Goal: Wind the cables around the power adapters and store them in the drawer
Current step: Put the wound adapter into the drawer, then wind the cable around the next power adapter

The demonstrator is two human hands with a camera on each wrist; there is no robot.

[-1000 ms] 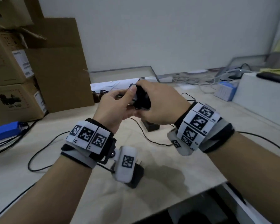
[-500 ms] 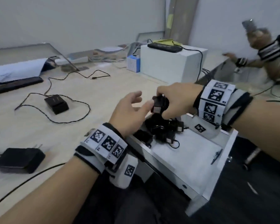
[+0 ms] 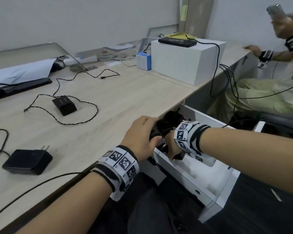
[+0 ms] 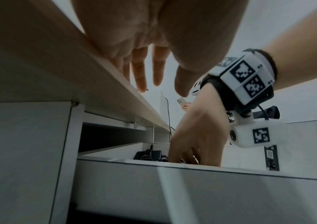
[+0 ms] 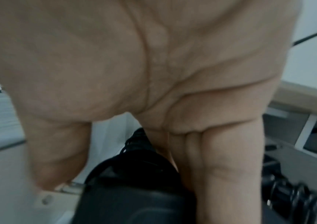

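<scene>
You are lowering a wound power adapter (image 5: 134, 197) into the open white drawer (image 3: 189, 179) with your right hand (image 4: 198, 136), whose fingers (image 5: 217, 166) are reaching down along the adapter's side with the thumb opposite; they seem to be holding it, though the contact is partly hidden. Your left hand (image 3: 140, 135) is hovering at the desk edge (image 3: 98, 159), its fingers (image 4: 140, 75) spread straight and holding nothing.

Set the adapter beside the stored adapters (image 4: 148, 154) at the back, plug prongs away from the coils, and let go only once it is resting flat, so the winding is not springing loose.

The adapter is a smooth matt black block with rounded edges; its cable looks ribbed where coiled. Two adapters are waiting on the pale wood-grain desk: a small adapter (image 3: 64, 105) ringed by its loose twisted cable (image 3: 85, 120), and a larger flat adapter (image 3: 27, 162) with metal prongs.
</scene>
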